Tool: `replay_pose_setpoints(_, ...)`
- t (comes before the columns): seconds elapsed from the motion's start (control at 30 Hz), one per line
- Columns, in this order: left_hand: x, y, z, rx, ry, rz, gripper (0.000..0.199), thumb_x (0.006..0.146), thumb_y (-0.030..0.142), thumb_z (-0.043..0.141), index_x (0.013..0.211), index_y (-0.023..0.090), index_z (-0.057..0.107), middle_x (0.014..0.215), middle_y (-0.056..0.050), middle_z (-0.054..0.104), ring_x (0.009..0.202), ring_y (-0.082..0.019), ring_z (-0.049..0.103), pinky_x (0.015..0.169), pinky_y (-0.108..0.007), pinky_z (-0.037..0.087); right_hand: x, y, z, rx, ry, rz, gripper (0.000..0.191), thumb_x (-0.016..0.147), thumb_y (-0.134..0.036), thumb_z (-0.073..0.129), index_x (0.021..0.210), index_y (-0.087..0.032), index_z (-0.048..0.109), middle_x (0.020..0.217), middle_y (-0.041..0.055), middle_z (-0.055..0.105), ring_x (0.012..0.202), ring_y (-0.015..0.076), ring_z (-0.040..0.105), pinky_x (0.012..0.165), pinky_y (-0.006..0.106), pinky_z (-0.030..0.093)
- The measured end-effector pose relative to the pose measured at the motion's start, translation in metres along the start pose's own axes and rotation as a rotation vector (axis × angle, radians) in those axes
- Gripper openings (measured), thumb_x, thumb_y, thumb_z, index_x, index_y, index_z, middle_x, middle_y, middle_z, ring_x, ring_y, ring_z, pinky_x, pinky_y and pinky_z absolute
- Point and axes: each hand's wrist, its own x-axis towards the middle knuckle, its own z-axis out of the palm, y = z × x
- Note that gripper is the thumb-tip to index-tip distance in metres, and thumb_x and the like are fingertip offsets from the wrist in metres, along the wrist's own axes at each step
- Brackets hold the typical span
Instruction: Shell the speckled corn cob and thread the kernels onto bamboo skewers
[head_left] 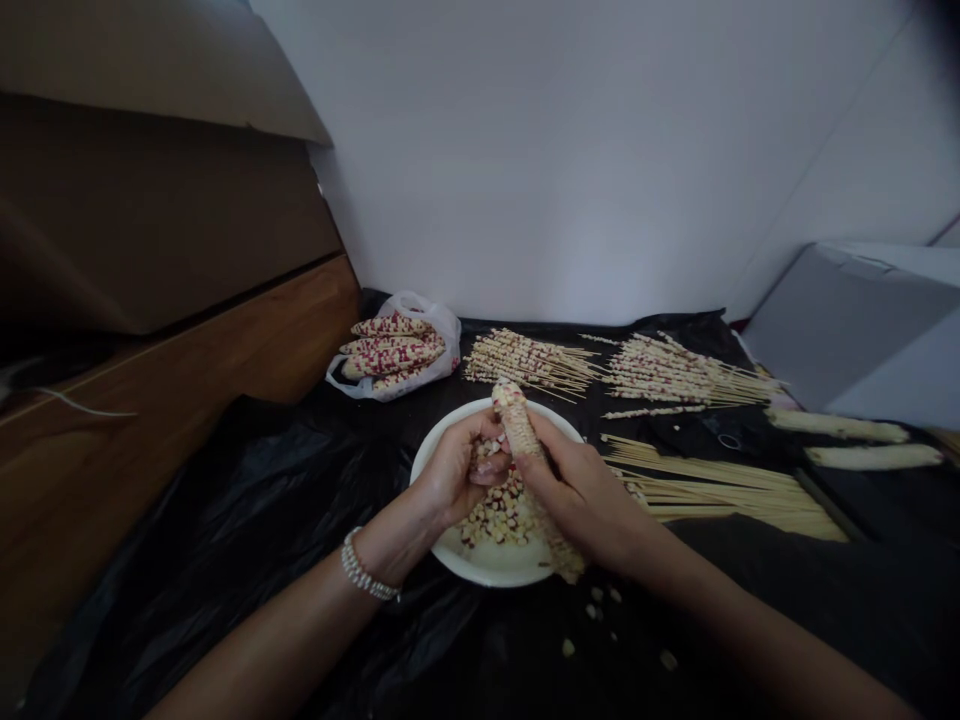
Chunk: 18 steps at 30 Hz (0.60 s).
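Observation:
My right hand (574, 485) is wrapped round a corn cob (517, 425) held at a slant over a white bowl (487, 578). Most of the cob looks stripped, with white and dark red kernels left at its upper end. Beside the cob, my left hand (461, 465) is cupped with its fingers curled round loose kernels (484, 450). More kernels (499, 515) in cream and dark red lie in the bowl beneath both hands.
Whole cobs (394, 350) sit in a plastic bag at the back left. Kernel-threaded skewers (529, 360) lie behind the bowl, with another pile (664, 370) further right. Bare sticks (735, 490) and two stripped cobs (874, 457) are at the right. Black plastic (300, 500) covers the surface.

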Motion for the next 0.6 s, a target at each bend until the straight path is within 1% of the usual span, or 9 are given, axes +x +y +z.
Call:
replay_pose_setpoints(0.07,-0.001,0.004,0.001,-0.031,-0.020,-0.045,0.004,0.070,0.015,0.050,0.071,0.012,0.052,0.057,0.002,0.047,0.037,-0.001,0.028,0.032,-0.011,0.018,0.000,0.000,0.000,-0.033,0.021,-0.003,0.045,0.089,-0.029,0.037,0.133,-0.023,0.039,0.112,0.0062,0.064,0.101,0.0207,0.059,0.087,0.037,0.045)
replay_pose_setpoints(0.17,-0.001,0.007,0.001,-0.065,-0.031,-0.081,0.011,0.077,0.023,0.052,0.074,0.013,0.053,0.059,0.002,0.047,0.037,-0.001,0.028,0.031,-0.011,0.018,0.001,0.001,0.000,-0.142,0.027,0.006,0.050,0.086,-0.028,0.040,0.136,-0.022,0.036,0.105,0.0073,0.066,0.094,0.0227,0.061,0.083,0.038,0.046)
replay_pose_setpoints(0.23,0.000,0.007,0.001,-0.068,-0.024,-0.077,0.012,0.078,0.026,0.053,0.076,0.014,0.053,0.059,0.003,0.046,0.036,-0.001,0.028,0.031,-0.010,0.017,0.000,0.002,0.001,-0.229,0.040,0.010,0.054,0.085,-0.028,0.041,0.138,-0.022,0.034,0.107,0.0081,0.066,0.093,0.0234,0.062,0.080,0.038,0.047)
replay_pose_setpoints(0.37,0.000,0.007,0.001,-0.058,-0.019,-0.085,0.011,0.078,0.024,0.054,0.074,0.014,0.052,0.059,0.003,0.046,0.036,0.000,0.027,0.031,-0.010,0.016,-0.002,0.001,0.005,-0.359,0.066,-0.021,0.060,0.084,-0.028,0.040,0.142,-0.020,0.028,0.119,0.0102,0.061,0.097,0.0238,0.062,0.080,0.036,0.049)
replay_pose_setpoints(0.5,-0.002,0.006,0.003,-0.065,0.016,-0.085,0.010,0.077,0.021,0.052,0.070,0.014,0.050,0.055,0.004,0.043,0.035,-0.001,0.027,0.031,-0.011,0.019,-0.005,0.002,0.010,-0.472,0.080,-0.019,0.061,0.084,-0.028,0.040,0.143,-0.015,0.028,0.113,0.0131,0.064,0.091,0.0244,0.063,0.078,0.038,0.050)
replay_pose_setpoints(0.6,-0.002,0.004,0.004,-0.087,0.048,-0.082,0.009,0.076,0.019,0.050,0.068,0.015,0.049,0.051,0.006,0.037,0.034,-0.002,0.026,0.030,-0.011,0.020,-0.006,0.004,0.013,-0.512,0.076,-0.031,0.061,0.085,-0.029,0.039,0.143,-0.014,0.027,0.107,0.0134,0.065,0.087,0.0237,0.063,0.076,0.037,0.050)
